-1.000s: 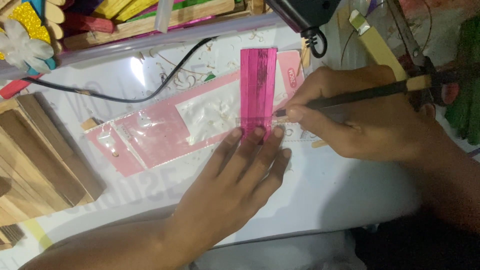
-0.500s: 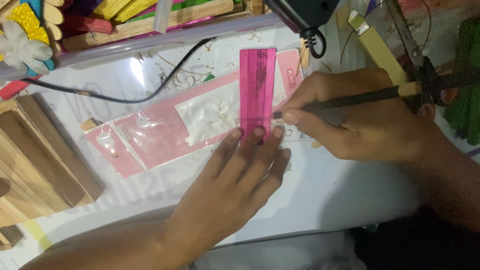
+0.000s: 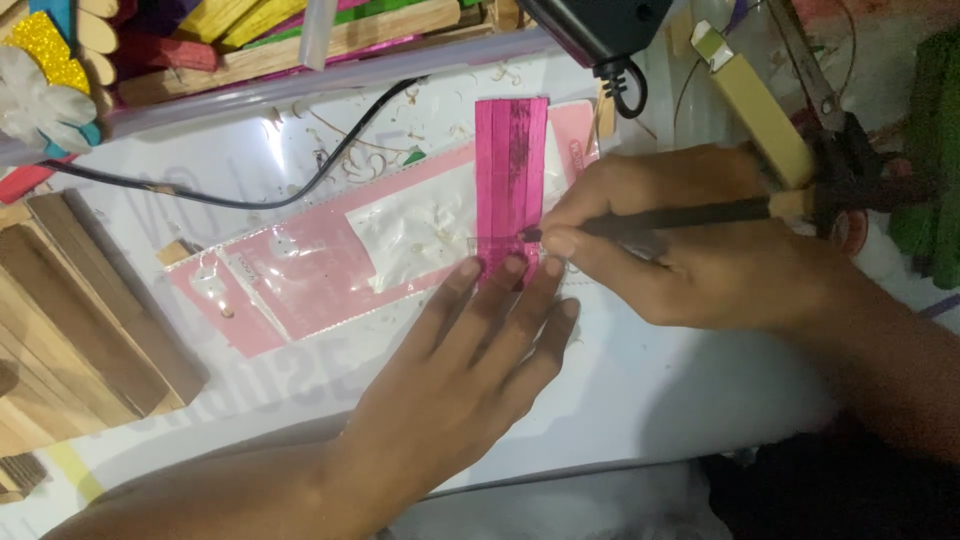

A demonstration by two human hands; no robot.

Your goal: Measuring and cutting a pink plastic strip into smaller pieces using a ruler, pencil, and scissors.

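I take this for a home craft corner rather than a workshop proper. The white surface (image 3: 700, 400) I look down on is littered with wood shavings (image 3: 345, 150), a tray (image 3: 300, 70) at the far edge holds painted craft sticks (image 3: 250, 15), plain wooden slats (image 3: 70, 320) are stacked to one side, and a black glue gun (image 3: 600, 30) trails its cord (image 3: 250, 195) across.
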